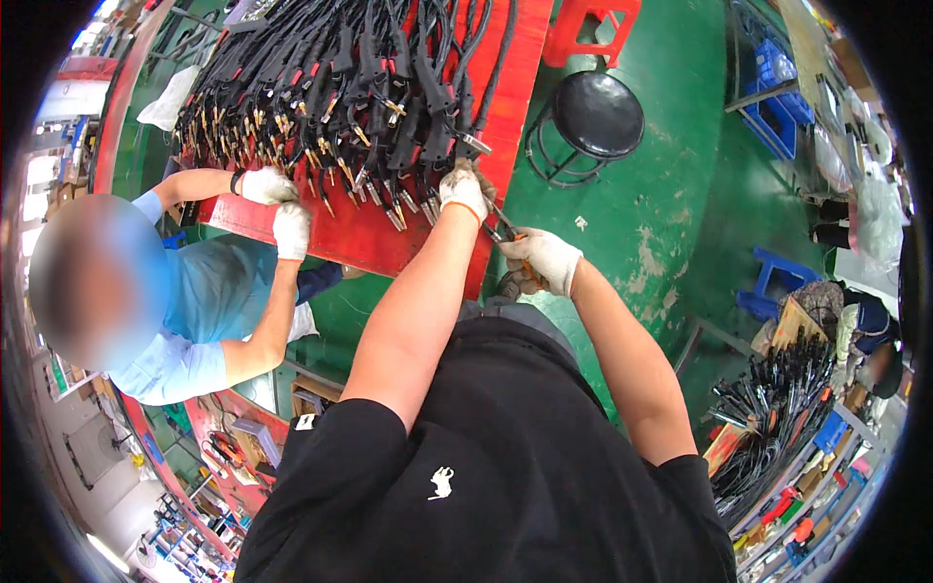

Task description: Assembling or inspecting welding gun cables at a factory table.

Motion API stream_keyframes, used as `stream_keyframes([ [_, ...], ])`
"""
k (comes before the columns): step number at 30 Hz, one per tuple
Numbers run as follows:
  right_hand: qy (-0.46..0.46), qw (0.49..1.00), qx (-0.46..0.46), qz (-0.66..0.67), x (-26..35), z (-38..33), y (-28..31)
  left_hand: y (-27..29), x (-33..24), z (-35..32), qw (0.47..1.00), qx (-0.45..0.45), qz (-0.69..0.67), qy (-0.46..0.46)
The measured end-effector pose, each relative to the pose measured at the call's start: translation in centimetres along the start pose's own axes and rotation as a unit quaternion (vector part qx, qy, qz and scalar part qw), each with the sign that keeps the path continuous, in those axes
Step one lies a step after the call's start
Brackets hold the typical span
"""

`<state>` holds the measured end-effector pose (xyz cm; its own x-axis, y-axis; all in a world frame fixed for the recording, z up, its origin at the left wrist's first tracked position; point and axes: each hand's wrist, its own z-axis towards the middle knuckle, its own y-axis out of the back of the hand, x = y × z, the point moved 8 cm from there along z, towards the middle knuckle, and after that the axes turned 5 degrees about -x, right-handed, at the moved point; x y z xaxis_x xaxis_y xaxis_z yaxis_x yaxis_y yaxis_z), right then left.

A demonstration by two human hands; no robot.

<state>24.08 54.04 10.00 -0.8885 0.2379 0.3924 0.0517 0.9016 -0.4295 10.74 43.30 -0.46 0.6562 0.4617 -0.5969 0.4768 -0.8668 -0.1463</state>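
Many black cable assemblies with pistol-like handles and brass or silver metal ends point(364, 102) lie bundled across the red table point(340, 233). At the table's right edge my left hand point(465, 189), in a white glove, is closed around the end of one black cable. Just right of and below it, my gloved right hand point(546, 260) is closed on a hand tool with orange on its handles point(530, 276), which looks like pliers. The tool's dark metal head point(498, 233) is close to the cable end below my left hand. My fingers partly hide both the tool and the cable end.
A co-worker in a blue shirt point(175, 355) stands at the left, both gloved hands point(282, 209) at the table's near edge. A round black stool point(598, 115) and a red plastic stool point(591, 29) stand right of the table. More black cables point(777, 418) lie at the lower right.
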Motion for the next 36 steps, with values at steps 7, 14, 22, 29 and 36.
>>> stream_keyframes([
  [7, -0.05, 0.991, 0.067, 0.104, 0.6, -1.5, 0.2, -0.9, -0.3, -0.4, 0.996, -0.061, 0.063, -0.014],
  [14, -0.06, 0.985, 0.095, 0.129, 0.3, -1.3, -0.1, -0.4, -1.0, 0.2, 0.983, -0.072, 0.146, -0.089],
  [22, -0.061, 0.993, 0.025, 0.102, -8.4, -7.5, 2.3, 3.6, -7.4, 1.5, 0.959, -0.046, 0.212, -0.181],
  [29, 0.072, 0.993, -0.083, 0.048, -6.7, -4.8, 4.1, 4.2, -8.7, -7.3, 0.803, -0.14, 0.391, -0.427],
  [36, 0.075, 0.971, -0.088, -0.208, -8.1, -2.6, 2.3, 4.3, 3.2, -9.0, 0.917, 0.191, 0.335, -0.102],
])
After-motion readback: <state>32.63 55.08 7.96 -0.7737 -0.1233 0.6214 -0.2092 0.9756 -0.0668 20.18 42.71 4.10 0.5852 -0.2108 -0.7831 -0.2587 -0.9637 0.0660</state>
